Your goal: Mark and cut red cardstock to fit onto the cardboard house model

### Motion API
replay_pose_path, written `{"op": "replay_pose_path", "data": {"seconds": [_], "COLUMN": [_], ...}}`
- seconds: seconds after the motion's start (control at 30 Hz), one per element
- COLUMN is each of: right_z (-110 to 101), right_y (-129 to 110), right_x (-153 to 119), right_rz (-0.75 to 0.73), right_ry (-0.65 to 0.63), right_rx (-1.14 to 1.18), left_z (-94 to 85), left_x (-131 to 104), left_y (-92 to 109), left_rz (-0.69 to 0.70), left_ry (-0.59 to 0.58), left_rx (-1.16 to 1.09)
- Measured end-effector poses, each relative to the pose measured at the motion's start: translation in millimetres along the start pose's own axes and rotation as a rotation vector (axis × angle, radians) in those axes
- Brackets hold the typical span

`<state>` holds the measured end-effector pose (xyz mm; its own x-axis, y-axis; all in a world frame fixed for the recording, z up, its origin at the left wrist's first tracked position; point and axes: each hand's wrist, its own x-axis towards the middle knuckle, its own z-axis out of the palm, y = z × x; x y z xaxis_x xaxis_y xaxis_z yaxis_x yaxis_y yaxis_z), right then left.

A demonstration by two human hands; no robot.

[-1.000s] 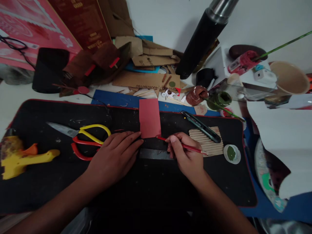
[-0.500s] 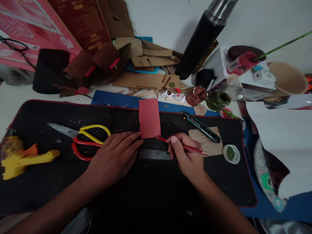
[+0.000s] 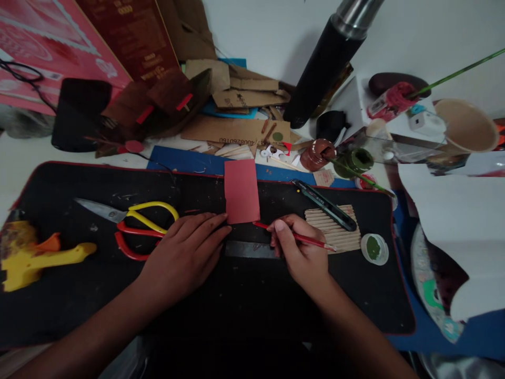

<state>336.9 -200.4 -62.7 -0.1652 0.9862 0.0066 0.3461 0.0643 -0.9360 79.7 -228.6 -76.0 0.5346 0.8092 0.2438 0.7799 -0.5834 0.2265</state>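
Note:
A red paper rectangle (image 3: 242,192) lies on the black mat (image 3: 232,305). My left hand (image 3: 187,252) rests flat, fingers stretched out, fingertips at the paper's lower left corner. In my right hand (image 3: 302,245) a thin red pencil (image 3: 305,240) is gripped, its tip pointing left just below the paper's lower right corner. I cannot tell whether the tip touches the paper. Between the hands lies a flat metal ruler (image 3: 250,249), its ends partly hidden by them. Scissors (image 3: 134,216) with yellow and red handles lie left of my left hand, which covers part of them.
Right of my right hand are corrugated cardboard (image 3: 335,234), a utility knife (image 3: 323,204) on it and a small cap of green paint (image 3: 374,249). A yellow glue gun (image 3: 43,255) lies far left. Paint jars (image 3: 317,155), cardboard scraps (image 3: 240,131) and a black flask (image 3: 325,66) stand behind.
Almost nothing differs. The pencil and my right hand sit very slightly further left; my left hand stays in place by the red paper.

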Motion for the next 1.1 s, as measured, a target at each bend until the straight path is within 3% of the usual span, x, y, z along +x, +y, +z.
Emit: {"op": "replay_pose_path", "data": {"seconds": [1.1], "right_z": [-0.6], "right_y": [0.6], "right_x": [-0.8], "right_rz": [-0.008], "right_ry": [-0.015], "right_rx": [-0.003], "left_z": [0.4], "left_x": [0.3], "left_y": [0.4], "left_rz": [-0.008], "left_ry": [0.018], "left_rx": [0.001]}}
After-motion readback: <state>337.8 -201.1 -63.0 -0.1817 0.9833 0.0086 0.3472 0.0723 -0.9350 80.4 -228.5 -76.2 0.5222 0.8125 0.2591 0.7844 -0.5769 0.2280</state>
